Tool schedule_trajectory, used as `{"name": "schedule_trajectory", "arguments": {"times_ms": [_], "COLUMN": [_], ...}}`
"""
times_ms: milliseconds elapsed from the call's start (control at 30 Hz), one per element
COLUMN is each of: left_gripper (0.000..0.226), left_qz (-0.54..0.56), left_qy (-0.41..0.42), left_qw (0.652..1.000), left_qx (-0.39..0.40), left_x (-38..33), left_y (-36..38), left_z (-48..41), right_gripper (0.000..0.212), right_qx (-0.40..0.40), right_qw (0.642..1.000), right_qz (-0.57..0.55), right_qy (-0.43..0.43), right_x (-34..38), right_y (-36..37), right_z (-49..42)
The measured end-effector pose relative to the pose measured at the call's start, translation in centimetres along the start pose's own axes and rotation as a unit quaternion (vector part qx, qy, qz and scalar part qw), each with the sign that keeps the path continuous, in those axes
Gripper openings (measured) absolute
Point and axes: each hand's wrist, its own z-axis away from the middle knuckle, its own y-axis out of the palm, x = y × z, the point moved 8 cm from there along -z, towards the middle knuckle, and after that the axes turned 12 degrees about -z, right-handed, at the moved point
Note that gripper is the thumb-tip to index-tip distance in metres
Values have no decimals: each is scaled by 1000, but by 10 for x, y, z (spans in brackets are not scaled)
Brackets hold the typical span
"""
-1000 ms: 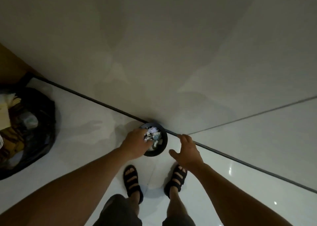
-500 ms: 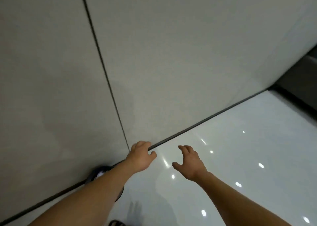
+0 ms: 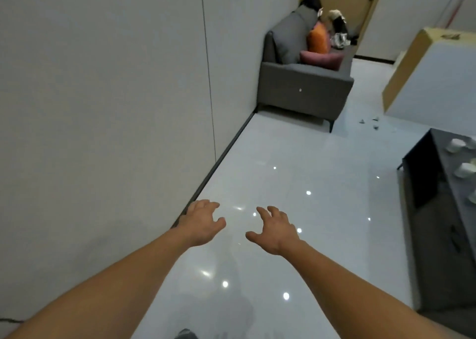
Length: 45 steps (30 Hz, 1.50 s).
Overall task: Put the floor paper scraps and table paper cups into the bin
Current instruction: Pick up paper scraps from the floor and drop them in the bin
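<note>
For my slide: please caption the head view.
Left hand and right hand, both empty, hover over the glossy floor; paper scraps lie near the sofa, paper cups on the dark table.

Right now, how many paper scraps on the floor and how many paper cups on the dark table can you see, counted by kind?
Paper scraps on the floor: 3
Paper cups on the table, partly cut by the picture's edge: 3
Total: 6
</note>
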Motion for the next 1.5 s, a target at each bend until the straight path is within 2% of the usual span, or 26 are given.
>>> {"name": "schedule_trajectory", "arguments": {"times_ms": [333, 667, 833, 1233, 1500], "left_gripper": [62, 62, 63, 63, 63], "left_qz": [-59, -98, -114, -130, -114], "left_qy": [110, 185, 225, 242, 259], "left_qw": [991, 975, 962, 959, 952], "left_qx": [42, 72, 100, 74, 114], "left_x": [-114, -206, -274, -485, -586], "left_y": [-18, -56, -52, -84, -77], "left_z": [-146, -304, -359, -509, -596], "right_gripper": [84, 83, 83, 84, 84], "right_qx": [-55, -102, -114, -143, -131], "right_qw": [994, 974, 961, 957, 948], "right_qz": [-32, -83, -108, -149, -151], "right_qy": [87, 184, 227, 205, 247], "right_x": [-83, -142, -198, -336, -430], "right_y": [-92, -182, -221, -383, -461], "right_z": [-76, -167, -197, -321, -381]}}
